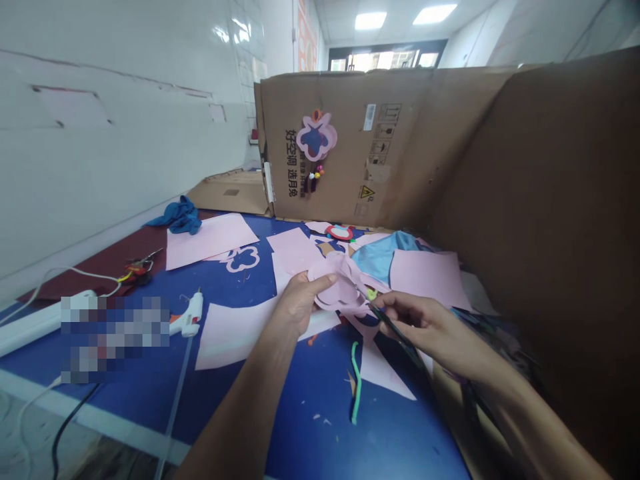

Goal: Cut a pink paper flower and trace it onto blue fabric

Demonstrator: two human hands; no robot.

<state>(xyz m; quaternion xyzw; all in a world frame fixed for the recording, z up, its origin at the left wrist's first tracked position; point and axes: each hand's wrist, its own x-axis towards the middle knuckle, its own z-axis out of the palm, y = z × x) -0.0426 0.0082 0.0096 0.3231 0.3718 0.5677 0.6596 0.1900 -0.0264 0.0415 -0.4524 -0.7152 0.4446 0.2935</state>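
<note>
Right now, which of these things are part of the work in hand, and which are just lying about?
In use: the pink foam cutout in the left hand, the dark scissors in the right hand.
Lying about: the hot glue gun, the green pipe cleaner, the blue cloth, the pink foam sheet.

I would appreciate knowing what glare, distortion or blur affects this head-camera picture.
In the head view, the window is blown out, the wide lens bends the cardboard sheet, a pixelated patch hides part of the blue table, and the left hand and right hand look sharp.
</note>
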